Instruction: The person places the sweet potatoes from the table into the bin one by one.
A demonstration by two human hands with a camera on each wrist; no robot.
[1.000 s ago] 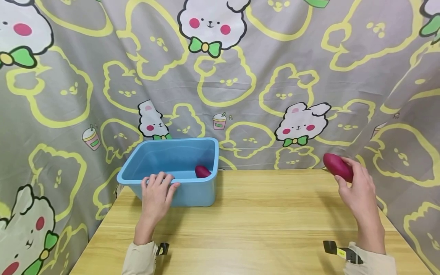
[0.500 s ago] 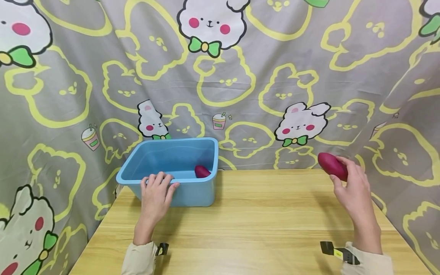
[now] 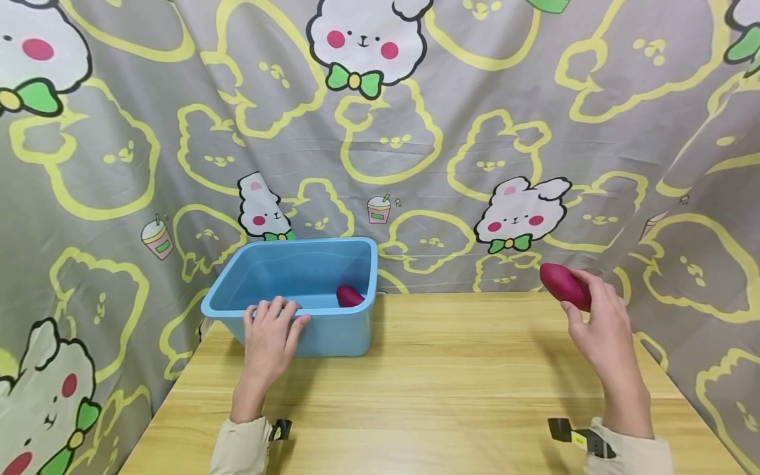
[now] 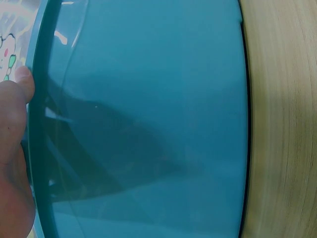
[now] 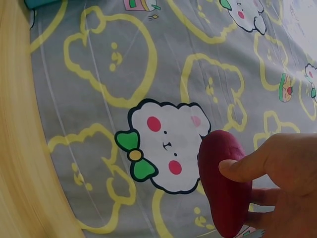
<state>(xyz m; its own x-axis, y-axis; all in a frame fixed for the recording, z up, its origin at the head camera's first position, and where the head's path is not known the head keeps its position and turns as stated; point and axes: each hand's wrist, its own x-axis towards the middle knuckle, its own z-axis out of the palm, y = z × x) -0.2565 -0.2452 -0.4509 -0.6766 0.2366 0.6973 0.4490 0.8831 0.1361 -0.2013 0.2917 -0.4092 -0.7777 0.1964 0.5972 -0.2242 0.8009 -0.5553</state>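
Observation:
A blue plastic bin (image 3: 341, 336) stands on the left part of the table. My left hand (image 3: 270, 340) grips its near rim, with the fingertips hooked over the edge. In the left wrist view the hand (image 4: 15, 163) lies along the rim, beside the bin's outer wall (image 4: 148, 124). One dark red sweet potato (image 3: 349, 297) lies inside, at the right end, partly hidden by the near wall. Above the table's right side, my right hand (image 3: 602, 330) holds another sweet potato (image 3: 561, 285). The right wrist view shows the thumb pressed on this sweet potato (image 5: 223, 183), fingers behind it.
The wooden table (image 3: 451, 382) extends under both arms. A grey curtain (image 3: 410, 152) with cartoon rabbits hangs close behind the table and along its sides. Each wrist wears a strapped camera, the right one (image 3: 561, 430) beside the sleeve.
My right hand has moved a little to the left, carrying the sweet potato above the table. The left hand, the bin and the sweet potato inside have stayed put.

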